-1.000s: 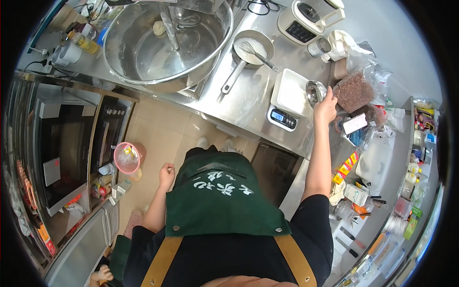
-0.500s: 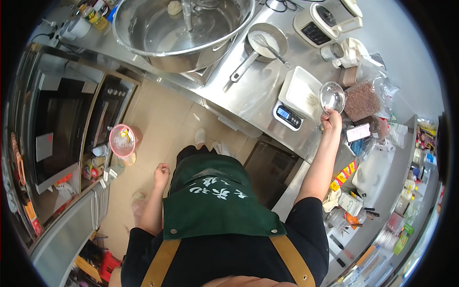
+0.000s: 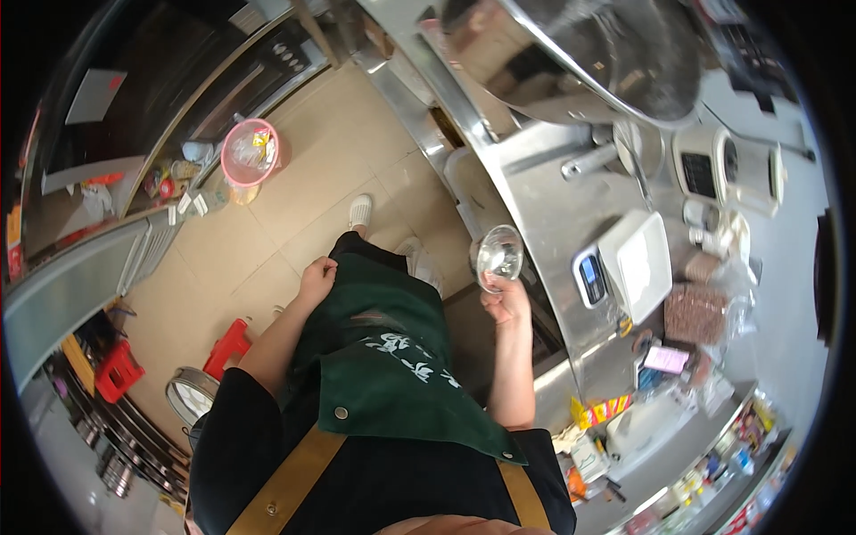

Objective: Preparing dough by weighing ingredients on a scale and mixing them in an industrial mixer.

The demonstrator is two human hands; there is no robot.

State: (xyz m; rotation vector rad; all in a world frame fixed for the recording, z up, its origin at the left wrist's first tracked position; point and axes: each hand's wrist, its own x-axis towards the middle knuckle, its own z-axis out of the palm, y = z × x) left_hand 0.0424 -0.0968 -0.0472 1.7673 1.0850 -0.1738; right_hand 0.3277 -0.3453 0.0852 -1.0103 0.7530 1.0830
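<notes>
— Pulled small shiny bowl [image 3: 499,252] back from beside white tub [image 3: 644,230] since last frame. Now held out in front of desk [image 3: 566,214] edge, near green apron [image 3: 383,303].

— Gripped how?

— By near rim, in right hand [image 3: 506,303], with thumb and fingers closed on it. Opening facing up. Cannot tell glass from metal; too much glare to read any contents.

— And left hand [image 3: 316,281]?

— Loosely curled, held just beside apron. Cannot see inside the curl.

— Other containers, quick?

— On desk: white tub, with white powder [image 3: 633,272] in it, set on digital scale [image 3: 591,278]. Farther back, saucepan [image 3: 654,147] with whisk [image 3: 643,183] leaning in; contents too blurred to call. Past that, big mixing bowl [image 3: 535,71], steel, cut off by top of view and smeared. Right of tub, clear bag of brown granules [image 3: 695,314]. Down on floor [image 3: 312,178], pink bin [image 3: 226,160] with crumpled clear plastic [image 3: 257,147] inside.

— More differences?

— Swung view round: mixing bowl at upper right now, upper left before. Tub clear of the small bowl, same spot on scale. Left hand about the same, curled before too. Newly in view at lower left: round white-faced thing [image 3: 191,397], plus more red plastic [image 3: 119,370] than before.
</notes>
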